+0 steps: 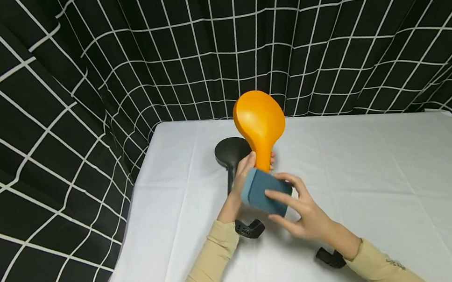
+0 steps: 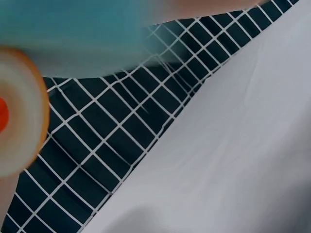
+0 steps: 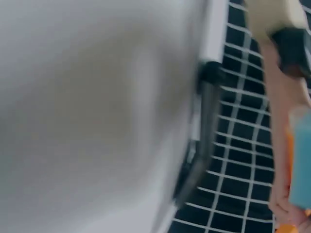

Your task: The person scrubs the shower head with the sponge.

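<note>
My left hand (image 1: 242,176) grips the handle of an orange object (image 1: 259,120) with a broad round head, like a hand shower, held upright. In the left wrist view, the handle's pale, round end (image 2: 19,111) shows at the left edge. My right hand (image 1: 304,209) holds a blue sponge (image 1: 267,192) between thumb and fingers, in front of the orange handle. The sponge hides the handle's lower part and some of the left hand. In the right wrist view, the sponge (image 3: 302,165) overlaps the left hand; whether it touches the handle I cannot tell.
A black object (image 1: 232,151) with a round head and slim handle lies on the white-covered table (image 1: 384,187), behind the left hand. Black curtains (image 1: 197,45) with white grid lines stand behind and beside the table. Each wrist carries a black device (image 1: 250,228).
</note>
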The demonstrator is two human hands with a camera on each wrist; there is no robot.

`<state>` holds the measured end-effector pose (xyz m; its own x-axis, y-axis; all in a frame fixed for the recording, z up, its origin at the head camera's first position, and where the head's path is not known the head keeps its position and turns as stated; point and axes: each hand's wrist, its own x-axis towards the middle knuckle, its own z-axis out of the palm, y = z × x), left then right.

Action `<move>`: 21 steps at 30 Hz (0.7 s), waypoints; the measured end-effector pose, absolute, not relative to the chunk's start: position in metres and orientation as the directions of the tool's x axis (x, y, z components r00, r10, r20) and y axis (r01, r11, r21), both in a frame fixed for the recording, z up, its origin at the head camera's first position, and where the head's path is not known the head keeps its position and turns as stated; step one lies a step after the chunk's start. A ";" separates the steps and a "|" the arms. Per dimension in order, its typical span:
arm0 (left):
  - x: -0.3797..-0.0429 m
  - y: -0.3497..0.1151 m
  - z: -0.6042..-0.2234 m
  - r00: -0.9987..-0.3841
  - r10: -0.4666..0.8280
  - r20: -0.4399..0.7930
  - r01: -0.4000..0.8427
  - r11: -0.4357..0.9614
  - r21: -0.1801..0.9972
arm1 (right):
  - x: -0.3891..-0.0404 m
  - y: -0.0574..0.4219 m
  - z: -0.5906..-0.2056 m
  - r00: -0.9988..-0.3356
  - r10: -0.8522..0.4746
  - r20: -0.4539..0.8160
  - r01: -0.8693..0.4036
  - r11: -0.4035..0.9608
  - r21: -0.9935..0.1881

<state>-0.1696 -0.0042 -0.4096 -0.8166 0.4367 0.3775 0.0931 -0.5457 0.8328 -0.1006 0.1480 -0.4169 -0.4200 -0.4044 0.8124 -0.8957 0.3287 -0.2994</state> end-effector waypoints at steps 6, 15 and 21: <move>-0.168 -0.003 -0.408 -0.808 0.458 0.372 0.111 -0.501 0.858 | -0.109 0.154 -0.411 -0.372 -0.428 0.824 -0.918 0.304 -0.256; -0.173 0.004 -0.426 -0.795 0.462 0.393 0.251 -0.340 0.906 | -0.147 0.164 -0.389 -0.599 -0.097 0.795 -0.708 0.527 -0.469; -0.171 -0.001 -0.412 -0.804 0.407 0.434 0.276 -0.391 0.878 | -0.119 0.155 -0.421 -0.409 -0.328 0.851 -0.876 0.402 -0.266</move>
